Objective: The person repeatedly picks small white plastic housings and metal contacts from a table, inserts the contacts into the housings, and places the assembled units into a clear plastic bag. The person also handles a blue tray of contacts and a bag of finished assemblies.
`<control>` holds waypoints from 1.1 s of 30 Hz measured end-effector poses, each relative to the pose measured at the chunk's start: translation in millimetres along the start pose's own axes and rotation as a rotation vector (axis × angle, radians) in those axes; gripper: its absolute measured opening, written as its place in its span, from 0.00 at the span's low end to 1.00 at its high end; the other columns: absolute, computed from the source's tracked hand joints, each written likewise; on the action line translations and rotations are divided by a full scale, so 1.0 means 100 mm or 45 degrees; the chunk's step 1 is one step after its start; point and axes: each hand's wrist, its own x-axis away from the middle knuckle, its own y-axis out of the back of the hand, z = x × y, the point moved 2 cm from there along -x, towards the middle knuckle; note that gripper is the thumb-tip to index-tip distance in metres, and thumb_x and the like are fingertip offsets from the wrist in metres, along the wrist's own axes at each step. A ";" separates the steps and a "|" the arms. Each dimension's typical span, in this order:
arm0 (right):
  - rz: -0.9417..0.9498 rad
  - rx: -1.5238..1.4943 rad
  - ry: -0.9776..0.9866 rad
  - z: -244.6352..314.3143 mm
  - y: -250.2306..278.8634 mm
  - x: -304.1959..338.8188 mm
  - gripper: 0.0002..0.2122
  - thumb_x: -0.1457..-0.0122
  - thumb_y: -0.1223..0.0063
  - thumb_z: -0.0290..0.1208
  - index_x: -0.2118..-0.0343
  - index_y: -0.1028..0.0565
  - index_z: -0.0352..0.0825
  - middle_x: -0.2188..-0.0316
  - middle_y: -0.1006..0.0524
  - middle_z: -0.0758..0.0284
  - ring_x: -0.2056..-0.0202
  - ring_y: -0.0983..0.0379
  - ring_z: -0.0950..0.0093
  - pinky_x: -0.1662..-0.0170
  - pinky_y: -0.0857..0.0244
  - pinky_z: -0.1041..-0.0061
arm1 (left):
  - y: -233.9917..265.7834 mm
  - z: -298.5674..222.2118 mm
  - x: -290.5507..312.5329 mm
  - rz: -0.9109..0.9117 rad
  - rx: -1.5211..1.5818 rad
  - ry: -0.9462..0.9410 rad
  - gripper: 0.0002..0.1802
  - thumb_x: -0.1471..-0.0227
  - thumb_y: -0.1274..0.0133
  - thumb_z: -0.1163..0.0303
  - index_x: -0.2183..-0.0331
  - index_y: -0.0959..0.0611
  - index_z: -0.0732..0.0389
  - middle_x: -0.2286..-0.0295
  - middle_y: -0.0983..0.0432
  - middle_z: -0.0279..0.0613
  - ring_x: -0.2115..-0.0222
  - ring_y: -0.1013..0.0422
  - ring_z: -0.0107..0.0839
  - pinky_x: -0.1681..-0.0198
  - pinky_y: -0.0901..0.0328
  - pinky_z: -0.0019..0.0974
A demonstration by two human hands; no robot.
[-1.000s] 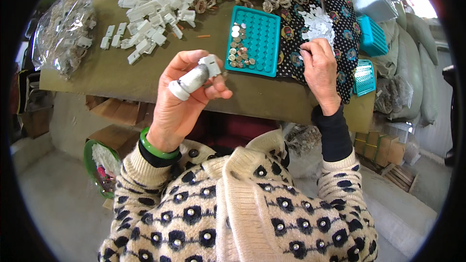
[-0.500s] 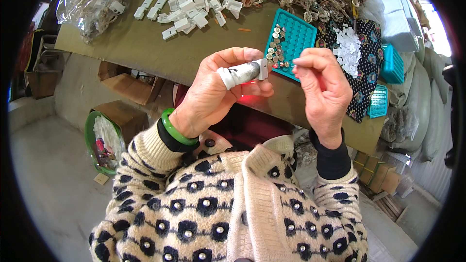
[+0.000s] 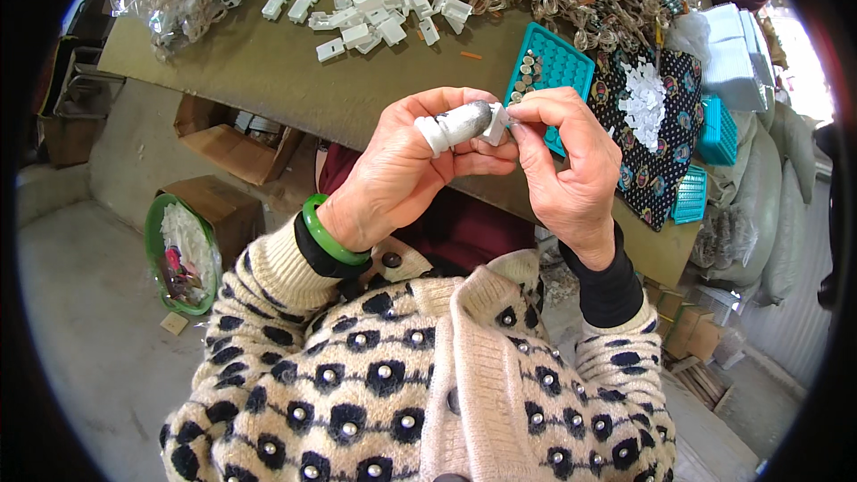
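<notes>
White box (image 3: 495,128) is pinched by left hand (image 3: 393,152); small piece (image 3: 508,121) pinched by right hand (image 3: 571,170), at three o'clock, could be dropped if fumbled.

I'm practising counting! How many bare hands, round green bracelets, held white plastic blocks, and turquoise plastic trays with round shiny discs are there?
Bare hands, left hand and right hand: 2
Round green bracelet: 1
White plastic block: 1
Turquoise plastic tray with discs: 1
Total: 5
</notes>
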 end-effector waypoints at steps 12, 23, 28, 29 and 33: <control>0.177 -0.073 -0.094 0.03 -0.03 -0.06 0.10 0.51 0.47 0.10 0.69 0.27 0.32 0.71 0.24 0.63 0.71 0.25 0.71 0.66 0.31 0.76 | 0.07 -0.03 0.03 -0.020 -0.272 -0.056 0.12 0.45 0.42 0.69 0.60 0.21 0.64 0.64 0.21 0.40 0.63 0.23 0.31 0.56 0.26 0.42; 0.192 -0.037 -0.096 -0.07 0.00 0.02 0.08 0.53 0.48 0.12 0.72 0.31 0.30 0.73 0.28 0.61 0.73 0.28 0.64 0.70 0.33 0.70 | 0.03 0.03 0.01 -0.069 -0.350 -0.118 0.09 0.46 0.42 0.73 0.62 0.20 0.64 0.66 0.21 0.41 0.63 0.23 0.30 0.57 0.25 0.41; 0.252 -0.203 -0.187 -0.15 0.10 -0.04 0.08 0.54 0.47 0.12 0.72 0.28 0.30 0.73 0.25 0.61 0.72 0.25 0.67 0.68 0.30 0.74 | 0.00 0.00 -0.01 -0.022 -0.332 -0.096 0.08 0.45 0.43 0.74 0.62 0.20 0.64 0.66 0.21 0.40 0.64 0.23 0.30 0.56 0.25 0.42; 0.221 -0.216 -0.191 -0.15 0.11 -0.04 0.08 0.54 0.47 0.12 0.72 0.29 0.30 0.72 0.25 0.60 0.72 0.25 0.66 0.67 0.30 0.73 | -0.01 0.00 -0.02 -0.022 -0.323 -0.091 0.08 0.45 0.43 0.74 0.62 0.20 0.64 0.65 0.21 0.40 0.64 0.23 0.30 0.56 0.25 0.42; 0.131 0.107 0.088 -0.10 0.05 -0.04 0.09 0.55 0.47 0.12 0.70 0.29 0.30 0.73 0.26 0.59 0.73 0.26 0.62 0.69 0.31 0.71 | -0.03 0.04 -0.06 -0.078 -0.430 -0.154 0.07 0.45 0.44 0.74 0.63 0.20 0.64 0.64 0.22 0.41 0.63 0.23 0.31 0.57 0.25 0.42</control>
